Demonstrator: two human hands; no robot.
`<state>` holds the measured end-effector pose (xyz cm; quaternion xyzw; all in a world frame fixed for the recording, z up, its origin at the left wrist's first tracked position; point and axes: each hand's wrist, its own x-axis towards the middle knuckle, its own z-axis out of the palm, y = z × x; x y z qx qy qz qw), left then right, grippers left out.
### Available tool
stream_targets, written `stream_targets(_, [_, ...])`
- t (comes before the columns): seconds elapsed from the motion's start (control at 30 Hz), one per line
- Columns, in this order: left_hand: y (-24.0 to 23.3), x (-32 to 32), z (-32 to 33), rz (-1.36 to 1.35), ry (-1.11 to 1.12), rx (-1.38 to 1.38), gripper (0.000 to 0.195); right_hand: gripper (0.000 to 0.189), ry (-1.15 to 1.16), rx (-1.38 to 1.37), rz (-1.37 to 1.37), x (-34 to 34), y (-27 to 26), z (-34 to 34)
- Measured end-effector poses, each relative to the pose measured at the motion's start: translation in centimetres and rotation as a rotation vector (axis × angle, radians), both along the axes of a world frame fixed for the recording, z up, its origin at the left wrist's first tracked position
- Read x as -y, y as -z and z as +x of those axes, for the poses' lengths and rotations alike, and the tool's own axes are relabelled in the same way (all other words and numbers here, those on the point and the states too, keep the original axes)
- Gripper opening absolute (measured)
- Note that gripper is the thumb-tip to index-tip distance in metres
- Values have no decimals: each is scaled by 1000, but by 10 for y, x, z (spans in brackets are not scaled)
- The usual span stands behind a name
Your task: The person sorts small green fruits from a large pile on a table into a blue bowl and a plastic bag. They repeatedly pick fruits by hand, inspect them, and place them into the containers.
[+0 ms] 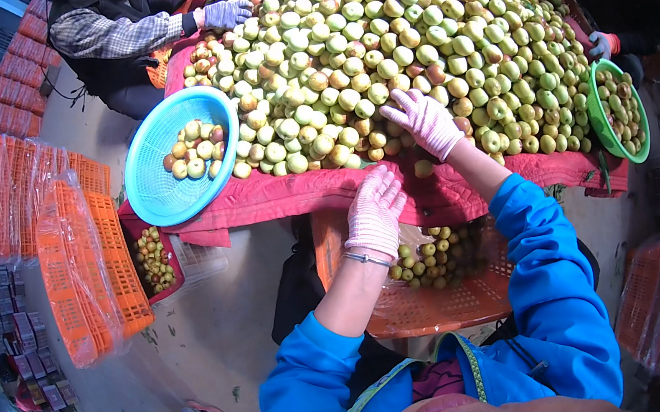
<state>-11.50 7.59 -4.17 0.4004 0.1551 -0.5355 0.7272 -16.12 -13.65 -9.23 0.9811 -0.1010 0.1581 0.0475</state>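
Note:
A large heap of green and brown jujubes (339,46) covers the table, which is draped in a red quilted cloth (278,195). My right hand (425,124), in a pink-and-white striped knit glove, lies over the heap's front edge with fingers stretched out and apart. What is under its palm is hidden. One single jujube (423,168) shows just below that hand, against the cloth. My left hand (372,213), gloved alike, hovers at the cloth's front edge, fingers extended, nothing visible in it. Beneath both hands is an orange plastic crate (439,311) with jujubes (436,260) in it.
A blue plastic basket (160,189) holding some jujubes sits at the table's left corner, a green basket (595,105) at the right. Wrapped orange crates (76,267) stand left. Co-workers' gloved hands (228,13) are at the heap's left and right (603,45).

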Motion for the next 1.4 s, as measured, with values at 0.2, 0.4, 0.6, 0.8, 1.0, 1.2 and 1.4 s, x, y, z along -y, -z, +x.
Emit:
stream_targets(0.2, [-2,0,6,-22,-27,-4,48,46,54,315,315,-12,-7,1])
stream_targets(0.4, [-14,5,10,-47,4,-16,57,72,-17,588,1944,-57,-43,-12])
stream_targets(0.6, [-18,14,15,-226,-67,-123,59,49,-221,200,1314,-95,-77,-26])
stream_targets(0.8, [-26,8,30,-355,-51,-327,61,27,64,565,1044,-53,-66,-15])
stream_targets(1.0, [-37,5,36,-644,-115,-336,64,23,396,221,174,-9,-16,33])
stream_targets(1.2, [-37,5,35,-614,-168,-286,64,31,445,142,331,-8,-24,42])
stream_targets(1.4, [-40,6,32,-448,-152,-203,65,34,203,593,1322,-69,-87,2])
